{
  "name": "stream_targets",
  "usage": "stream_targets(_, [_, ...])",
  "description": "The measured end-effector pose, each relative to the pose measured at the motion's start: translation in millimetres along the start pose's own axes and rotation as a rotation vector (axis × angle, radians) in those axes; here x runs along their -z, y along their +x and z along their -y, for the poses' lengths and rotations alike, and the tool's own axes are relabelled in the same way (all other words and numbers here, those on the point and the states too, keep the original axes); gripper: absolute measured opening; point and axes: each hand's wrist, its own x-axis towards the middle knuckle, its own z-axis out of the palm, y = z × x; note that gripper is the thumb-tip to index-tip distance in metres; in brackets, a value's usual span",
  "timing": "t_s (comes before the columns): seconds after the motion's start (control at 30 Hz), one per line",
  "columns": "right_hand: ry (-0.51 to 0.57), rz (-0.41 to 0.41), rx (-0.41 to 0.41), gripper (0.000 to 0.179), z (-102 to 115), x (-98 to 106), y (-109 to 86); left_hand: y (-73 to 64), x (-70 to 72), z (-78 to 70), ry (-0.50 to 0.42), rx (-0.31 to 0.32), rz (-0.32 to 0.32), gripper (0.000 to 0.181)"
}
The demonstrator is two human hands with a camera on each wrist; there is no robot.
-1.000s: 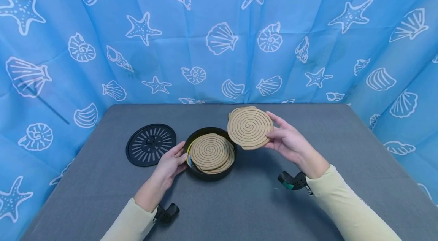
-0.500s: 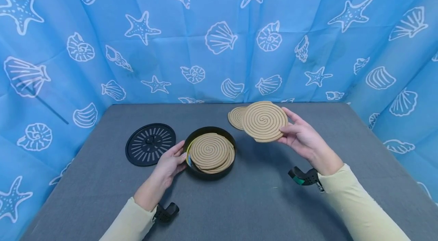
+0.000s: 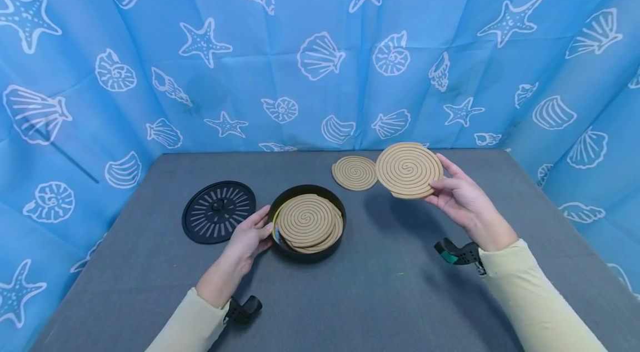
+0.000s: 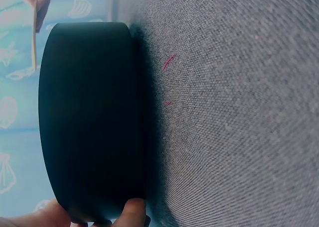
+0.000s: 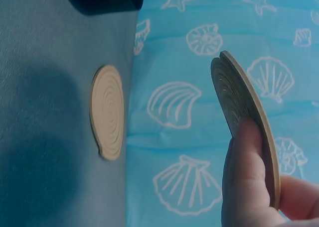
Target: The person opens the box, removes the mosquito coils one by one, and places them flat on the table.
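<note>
In the head view my right hand [image 3: 462, 196] pinches a tan spiral mosquito coil [image 3: 409, 170] by its right edge, raised over the back of the table. The right wrist view shows this held coil [image 5: 249, 107] nearly edge-on, thumb against one face. My left hand [image 3: 247, 244] grips the left side of a round black tin [image 3: 289, 255], which stands on the table. More mosquito coils [image 3: 306, 220] lie stacked inside the tin, with a bit of yellow and blue showing at its left inner edge. Another mosquito coil [image 3: 354, 173] lies flat on the table behind the tin.
A round black slotted lid [image 3: 219, 212] with a small centre knob lies left of the tin. The grey cloth-covered table [image 3: 340, 307] ends at a blue shell-patterned curtain [image 3: 320, 102]. Each wrist wears a black camera strap.
My right hand has carried the held coil to the right and slightly back, away from the tin. The coil on the table, earlier mostly covered, is now visible. My left hand stays on the tin.
</note>
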Motion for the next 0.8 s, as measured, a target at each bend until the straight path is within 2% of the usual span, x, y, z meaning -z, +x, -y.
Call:
stream_targets(0.33, [0.139,-0.088,-0.02,0.085,1.5,18.3,4.1,-0.2,0.4,-0.7,0.0,0.016,-0.009,0.05])
stream_targets(0.8, [0.196,-0.183,-0.051,0.082,-3.3,33.2,16.9,1.0,2.3,1.9,-0.001,0.002,-0.017,0.051])
